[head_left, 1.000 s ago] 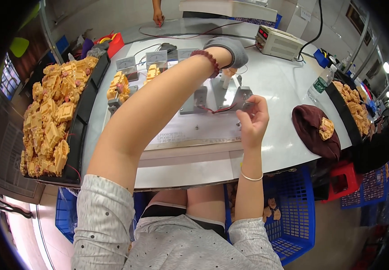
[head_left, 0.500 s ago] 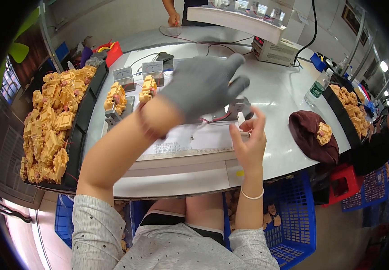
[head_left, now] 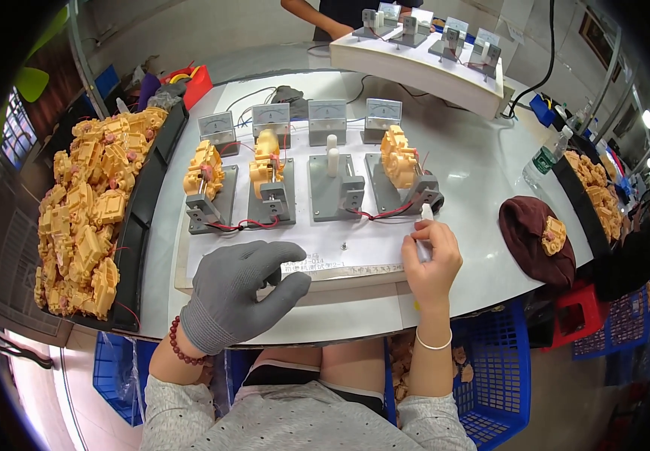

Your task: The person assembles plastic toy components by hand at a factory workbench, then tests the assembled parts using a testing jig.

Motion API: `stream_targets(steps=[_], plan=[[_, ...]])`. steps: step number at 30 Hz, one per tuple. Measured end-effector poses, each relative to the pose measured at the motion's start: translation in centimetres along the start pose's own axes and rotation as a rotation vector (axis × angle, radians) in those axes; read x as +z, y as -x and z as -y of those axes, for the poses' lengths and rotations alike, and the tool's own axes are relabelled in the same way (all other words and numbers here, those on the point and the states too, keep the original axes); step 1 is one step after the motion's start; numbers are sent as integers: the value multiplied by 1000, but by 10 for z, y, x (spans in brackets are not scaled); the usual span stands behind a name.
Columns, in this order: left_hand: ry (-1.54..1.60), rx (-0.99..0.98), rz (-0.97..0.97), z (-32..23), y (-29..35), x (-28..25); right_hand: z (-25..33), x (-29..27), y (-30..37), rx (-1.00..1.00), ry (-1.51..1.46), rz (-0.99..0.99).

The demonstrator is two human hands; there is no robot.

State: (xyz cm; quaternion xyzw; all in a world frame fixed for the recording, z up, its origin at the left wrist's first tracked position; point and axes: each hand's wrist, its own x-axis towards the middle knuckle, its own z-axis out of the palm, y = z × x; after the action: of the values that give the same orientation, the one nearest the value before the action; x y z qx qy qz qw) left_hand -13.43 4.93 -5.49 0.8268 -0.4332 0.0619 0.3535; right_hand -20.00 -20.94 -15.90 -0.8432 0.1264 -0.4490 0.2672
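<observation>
My left hand [head_left: 246, 293], in a grey knit glove, hovers over the near left edge of a white test board [head_left: 302, 239]. Its thumb and fingers are apart, with nothing between them. At the board's right, my bare right hand [head_left: 434, 259] pinches a small white lever handle [head_left: 426, 213] on the rightmost grey fixture [head_left: 385, 197]. A yellow plastic gear housing [head_left: 399, 158] sits upright in that fixture. Two more yellow housings, the left one [head_left: 204, 171] and the second one [head_left: 266, 167], stand in fixtures. The third fixture [head_left: 328, 188] has only white posts showing.
Analog meters [head_left: 328, 120] line the board's back. A black tray [head_left: 152, 218] heaped with yellow housings stands left. At right are a brown cloth [head_left: 524, 240] with one housing on it, and a water bottle [head_left: 547, 159]. Across the table, a person is by another white board [head_left: 415, 64].
My left hand has swung from above the fixtures down to the near left, uncovering the housing at the right. The far white board has shifted and now hides the power supply box.
</observation>
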Motion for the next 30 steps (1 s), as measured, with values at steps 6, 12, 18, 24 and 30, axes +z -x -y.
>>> stream_targets(steps=[6, 12, 18, 24, 30], plan=[[6, 7, 2, 14, 0, 1, 0, -22, -4, 103, -128, 137], [15, -21, 32, 21, 0, 2, 4, -28, -18, 288, -127, 252], [-3, 4, 43, 28, 3, 5, -2, -22, -10, 201, -141, 216], [-14, -14, 55, 28, 9, 0, 7, -19, -5, 140, -64, 157], [-14, -31, 58, 30, 17, -3, 5, -21, 0, 109, -78, 158]])
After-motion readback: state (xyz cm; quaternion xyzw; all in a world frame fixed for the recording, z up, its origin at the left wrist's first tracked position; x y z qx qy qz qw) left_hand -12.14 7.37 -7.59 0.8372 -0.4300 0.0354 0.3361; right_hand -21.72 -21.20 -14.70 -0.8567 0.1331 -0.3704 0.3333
